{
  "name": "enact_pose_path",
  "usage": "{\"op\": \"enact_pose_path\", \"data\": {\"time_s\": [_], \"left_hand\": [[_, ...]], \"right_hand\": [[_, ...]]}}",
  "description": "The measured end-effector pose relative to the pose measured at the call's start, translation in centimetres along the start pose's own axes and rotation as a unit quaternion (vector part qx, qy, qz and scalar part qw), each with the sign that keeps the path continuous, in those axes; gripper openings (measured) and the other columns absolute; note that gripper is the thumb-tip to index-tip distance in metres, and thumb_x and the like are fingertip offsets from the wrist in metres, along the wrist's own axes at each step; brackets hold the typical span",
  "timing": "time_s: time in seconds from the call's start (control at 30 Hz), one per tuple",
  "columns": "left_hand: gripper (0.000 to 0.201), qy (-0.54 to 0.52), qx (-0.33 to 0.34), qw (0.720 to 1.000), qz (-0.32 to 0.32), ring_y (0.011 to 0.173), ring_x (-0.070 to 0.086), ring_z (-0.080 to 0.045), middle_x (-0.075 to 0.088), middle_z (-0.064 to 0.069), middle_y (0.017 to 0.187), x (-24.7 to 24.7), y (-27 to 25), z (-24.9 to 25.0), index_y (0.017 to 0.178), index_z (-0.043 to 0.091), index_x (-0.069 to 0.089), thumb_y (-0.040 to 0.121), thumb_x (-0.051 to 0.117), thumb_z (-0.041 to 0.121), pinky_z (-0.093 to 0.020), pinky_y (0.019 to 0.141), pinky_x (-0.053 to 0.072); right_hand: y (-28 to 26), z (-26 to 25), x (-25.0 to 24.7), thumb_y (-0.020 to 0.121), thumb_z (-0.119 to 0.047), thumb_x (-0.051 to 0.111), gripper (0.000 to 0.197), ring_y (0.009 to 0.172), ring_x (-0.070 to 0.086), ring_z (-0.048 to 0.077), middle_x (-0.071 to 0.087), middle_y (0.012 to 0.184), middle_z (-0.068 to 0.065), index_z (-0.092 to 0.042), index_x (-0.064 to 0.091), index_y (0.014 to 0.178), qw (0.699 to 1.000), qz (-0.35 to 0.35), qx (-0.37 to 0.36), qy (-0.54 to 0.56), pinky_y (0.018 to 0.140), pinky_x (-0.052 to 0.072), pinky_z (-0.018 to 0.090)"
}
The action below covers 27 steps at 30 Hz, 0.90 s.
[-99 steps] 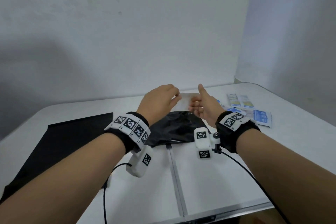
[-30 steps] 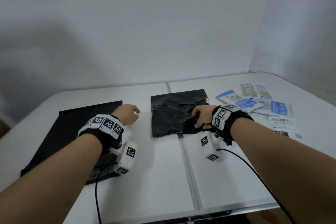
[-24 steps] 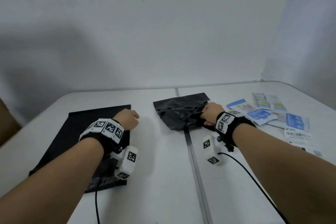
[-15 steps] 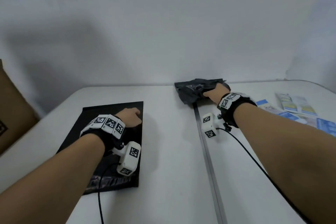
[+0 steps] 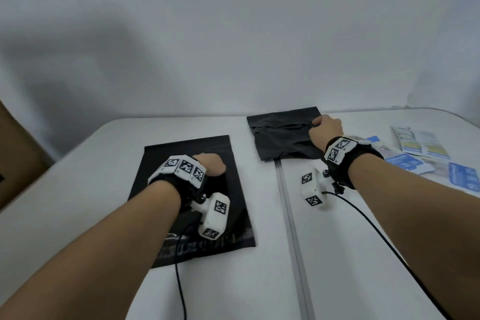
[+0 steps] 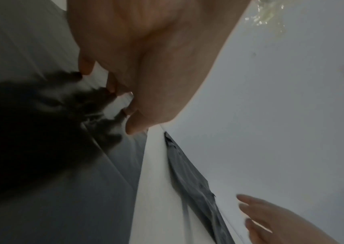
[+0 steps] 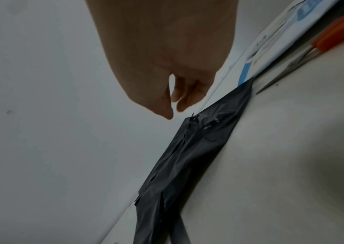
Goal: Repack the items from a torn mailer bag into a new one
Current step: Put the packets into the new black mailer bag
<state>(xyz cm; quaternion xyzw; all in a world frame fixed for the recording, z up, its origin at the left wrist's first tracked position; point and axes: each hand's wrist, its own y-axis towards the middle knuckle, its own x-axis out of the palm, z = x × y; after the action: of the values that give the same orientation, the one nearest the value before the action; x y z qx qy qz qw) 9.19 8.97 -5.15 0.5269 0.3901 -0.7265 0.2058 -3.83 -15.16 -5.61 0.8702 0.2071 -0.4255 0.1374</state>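
The left hand sits on the new bag, close to the person, with its fingers curled. It is hard to tell if it pinches the bag. The bag's long side runs away from the person. Farther back, the right hand hangs loose over the torn bag, by its far right edge, holding nothing. The items lie to the right, nearer the right hand, partly cut off.

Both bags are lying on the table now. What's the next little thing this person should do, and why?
Probably move the right hand over to the blue and white packets and pick one up. Its fingers hang clear of the torn mailer, which lies flat. The packets lie loose beside it, and the left hand is at the new mailer.
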Motion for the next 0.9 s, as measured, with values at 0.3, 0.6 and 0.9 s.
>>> {"op": "enact_pose_path", "data": {"time_s": [0.3, 0.6, 0.9], "left_hand": [[0.044, -0.083, 0.056, 0.995, -0.002, 0.126, 0.051, -0.029, 0.048, -0.006, 0.142, -0.8, -0.1, 4.7, 0.138, 0.008, 0.048, 0.097, 0.05, 0.024, -0.033, 0.094, 0.047], [0.077, -0.077, -0.092, 0.991, 0.054, 0.134, 0.043, -0.026, 0.046, -0.007, 0.146, -0.5, -1.0, -4.7, 0.146, 0.018, 0.035, 0.08, 0.074, 0.02, -0.031, 0.111, 0.036], [0.062, -0.32, 0.006, 0.946, 0.057, 0.101, 0.055, -0.021, 0.061, -0.011, 0.117, 0.9, 0.4, -5.1, 0.13, 0.016, 0.057, 0.08, 0.053, -0.019, -0.03, 0.091, 0.048]], "right_hand": [[-5.7, -1.5, -0.4, 0.09, -0.007, 0.053, 0.02, 0.071, 0.057, 0.017, 0.059, 0.074, 0.003, -0.016, 0.064, 0.076, 0.958, -0.267, -0.053, 0.085, 0.081, 0.053, 0.035], [-7.5, -2.3, 0.9, 0.092, -0.013, 0.055, 0.043, 0.075, 0.059, 0.012, 0.057, 0.085, -0.004, -0.008, 0.051, 0.135, 0.939, -0.336, -0.019, 0.066, 0.055, 0.05, 0.018], [-6.0, -1.6, 1.6, 0.095, -0.018, 0.053, 0.049, 0.093, 0.048, 0.011, 0.045, 0.118, 0.002, -0.007, 0.041, 0.141, 0.943, -0.314, 0.0, 0.113, 0.081, 0.047, 0.024]]}}
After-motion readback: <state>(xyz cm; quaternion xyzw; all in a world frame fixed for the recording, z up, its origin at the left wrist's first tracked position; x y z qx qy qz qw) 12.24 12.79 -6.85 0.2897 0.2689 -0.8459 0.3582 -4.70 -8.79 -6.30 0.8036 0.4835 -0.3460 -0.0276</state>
